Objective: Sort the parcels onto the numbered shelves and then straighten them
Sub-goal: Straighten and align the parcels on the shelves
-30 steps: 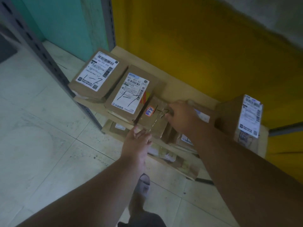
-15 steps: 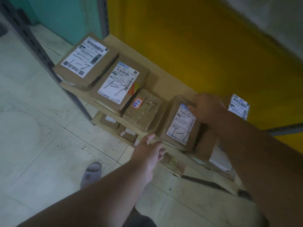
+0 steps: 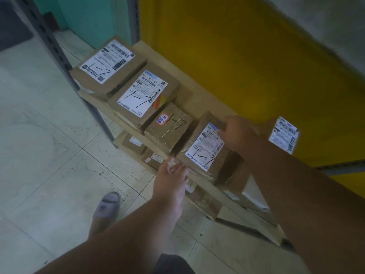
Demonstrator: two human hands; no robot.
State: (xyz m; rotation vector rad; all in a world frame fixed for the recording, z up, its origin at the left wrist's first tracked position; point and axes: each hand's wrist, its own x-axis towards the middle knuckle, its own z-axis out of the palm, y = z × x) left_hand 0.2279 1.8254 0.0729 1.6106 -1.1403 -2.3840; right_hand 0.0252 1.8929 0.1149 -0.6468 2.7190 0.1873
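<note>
The right hand (image 3: 238,133) is gripping the far edge of the brown labelled cardboard parcel (image 3: 205,153) while the left hand's (image 3: 170,184) relaxed fingers are touching its near corner.

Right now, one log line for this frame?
phase: straightening | right hand: grips fourth 1-7 parcel | left hand: open at shelf edge

Matt cardboard parcels (image 3: 110,68) w/ paper labels; one tape-glossy parcel (image 3: 167,131); wood shelf (image 3: 197,99).
</note>
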